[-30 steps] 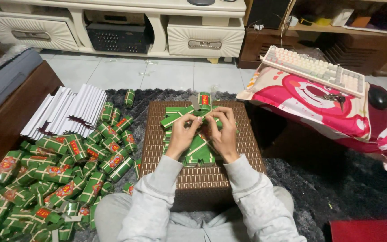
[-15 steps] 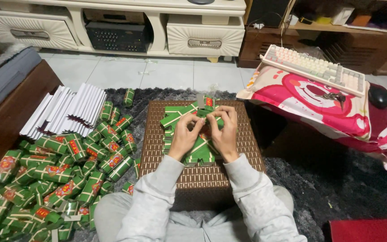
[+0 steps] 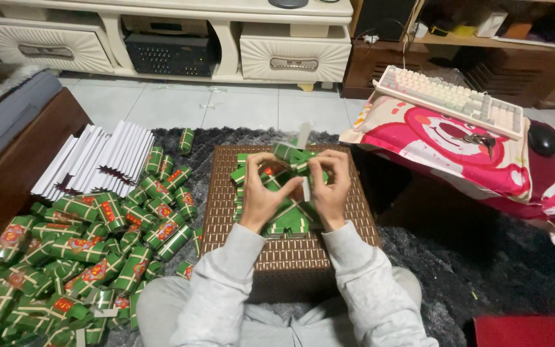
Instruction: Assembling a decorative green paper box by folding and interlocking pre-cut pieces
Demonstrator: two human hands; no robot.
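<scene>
Both hands, left hand (image 3: 259, 193) and right hand (image 3: 331, 193), pinch a green paper box (image 3: 288, 168) mid-fold over the brown woven stool (image 3: 354, 212), near its far edge. Risk: a flap could spring open or tear if the pinch slips; green flats (image 3: 288, 218) underneath could slide.
</scene>
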